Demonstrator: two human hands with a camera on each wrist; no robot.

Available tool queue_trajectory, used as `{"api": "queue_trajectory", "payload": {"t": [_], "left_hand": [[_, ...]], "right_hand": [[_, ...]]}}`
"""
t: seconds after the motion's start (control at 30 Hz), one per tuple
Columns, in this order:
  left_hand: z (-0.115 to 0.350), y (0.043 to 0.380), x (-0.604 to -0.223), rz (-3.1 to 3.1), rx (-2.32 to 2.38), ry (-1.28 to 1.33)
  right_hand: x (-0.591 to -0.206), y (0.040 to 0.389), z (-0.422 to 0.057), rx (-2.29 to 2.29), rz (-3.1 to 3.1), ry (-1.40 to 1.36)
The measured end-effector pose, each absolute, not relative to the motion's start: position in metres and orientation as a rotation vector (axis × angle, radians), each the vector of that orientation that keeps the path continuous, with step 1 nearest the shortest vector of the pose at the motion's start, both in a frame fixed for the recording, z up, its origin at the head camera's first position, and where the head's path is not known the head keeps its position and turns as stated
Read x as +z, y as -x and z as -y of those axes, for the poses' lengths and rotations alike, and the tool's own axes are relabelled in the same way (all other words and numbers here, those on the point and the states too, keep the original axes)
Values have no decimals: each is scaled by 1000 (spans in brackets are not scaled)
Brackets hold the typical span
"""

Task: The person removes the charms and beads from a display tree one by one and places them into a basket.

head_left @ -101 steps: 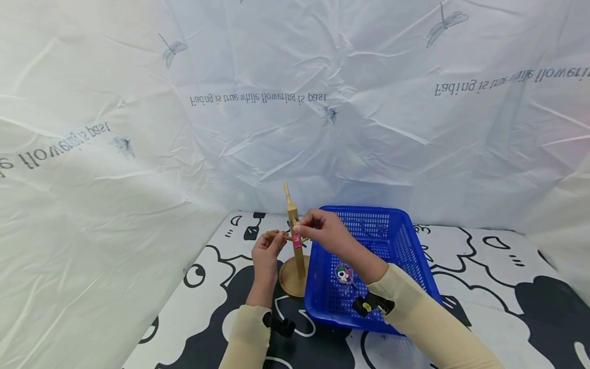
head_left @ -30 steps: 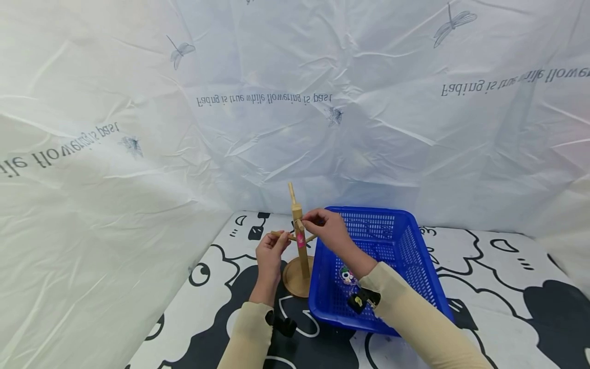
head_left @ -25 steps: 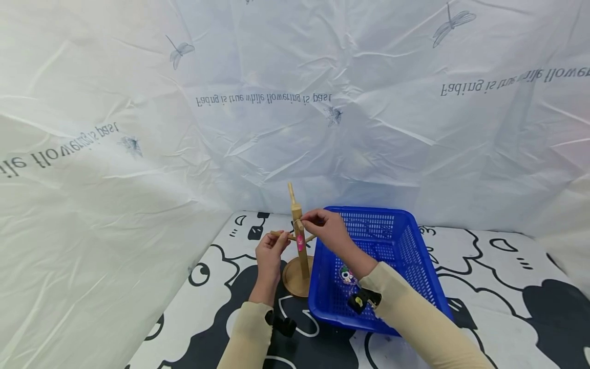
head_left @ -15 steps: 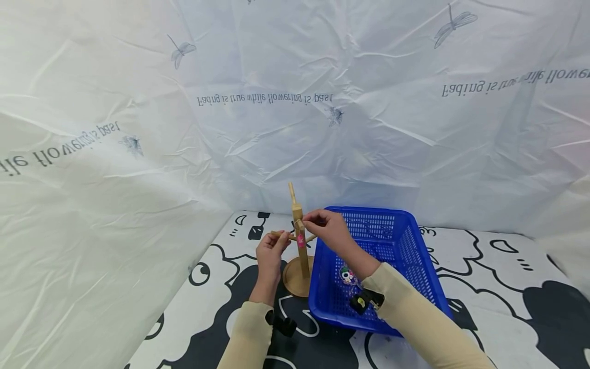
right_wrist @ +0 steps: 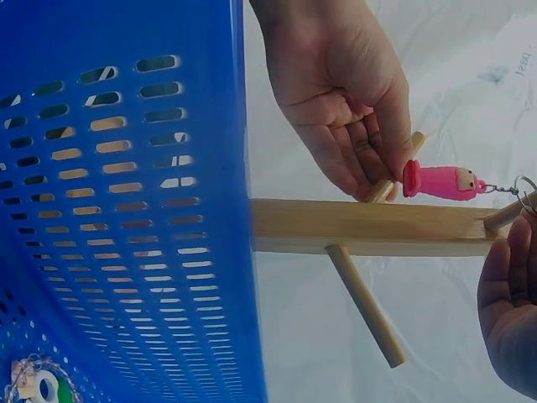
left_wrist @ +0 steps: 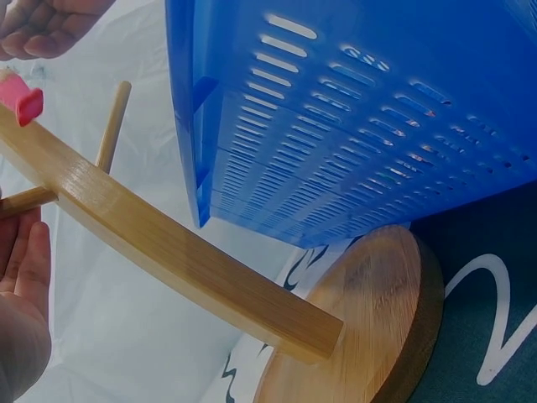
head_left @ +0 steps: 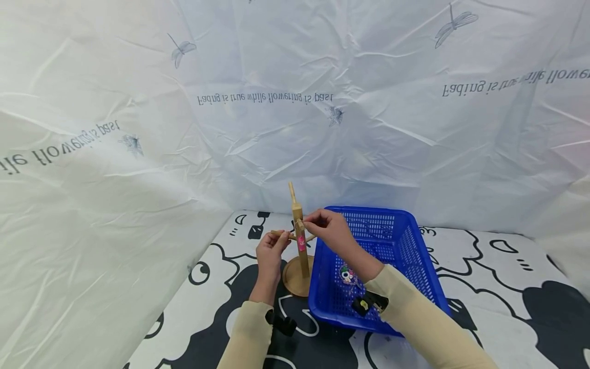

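Observation:
A wooden peg stand (head_left: 303, 261) with a round base stands left of the blue basket. My left hand (head_left: 269, 256) pinches one of its side pegs (head_left: 278, 233) between thumb and fingers. A pink figure keychain (right_wrist: 440, 180) hangs against the front of the post, below an upper peg (right_wrist: 508, 213). At that peg's end my right hand (head_left: 333, 233) pinches the keychain's metal ring (right_wrist: 528, 188). Whether the ring encircles the peg is unclear. The left wrist view shows the keychain's pink lower end (left_wrist: 25, 102) beside the post.
The blue perforated basket (head_left: 355, 324) stands close to the stand's right side, under my right forearm. Inside lies a colourful trinket with an eye-like shape (head_left: 346, 275). The table cover (head_left: 498, 302) has a black-and-white cartoon print, and white sheeting (head_left: 276, 143) rises behind.
Since the oldest frame my right fingers have shifted slightly right, off the front of the post, leaving the pink keychain hanging there. Over the last second the hands have barely moved.

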State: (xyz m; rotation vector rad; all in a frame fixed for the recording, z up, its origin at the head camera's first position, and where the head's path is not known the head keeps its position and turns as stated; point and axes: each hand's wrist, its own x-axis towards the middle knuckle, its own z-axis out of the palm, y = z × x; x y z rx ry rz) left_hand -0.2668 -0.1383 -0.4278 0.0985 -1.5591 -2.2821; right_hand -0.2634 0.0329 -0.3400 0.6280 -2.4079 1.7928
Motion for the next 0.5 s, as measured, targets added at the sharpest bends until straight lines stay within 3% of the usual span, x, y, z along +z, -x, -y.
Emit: {"api": "queue_trajectory", "payload": {"t": [0.5], "left_hand": [[138, 268, -429, 1552, -2285, -98]], "right_hand": [[-334, 256, -36, 1799, 2409, -644]]}}
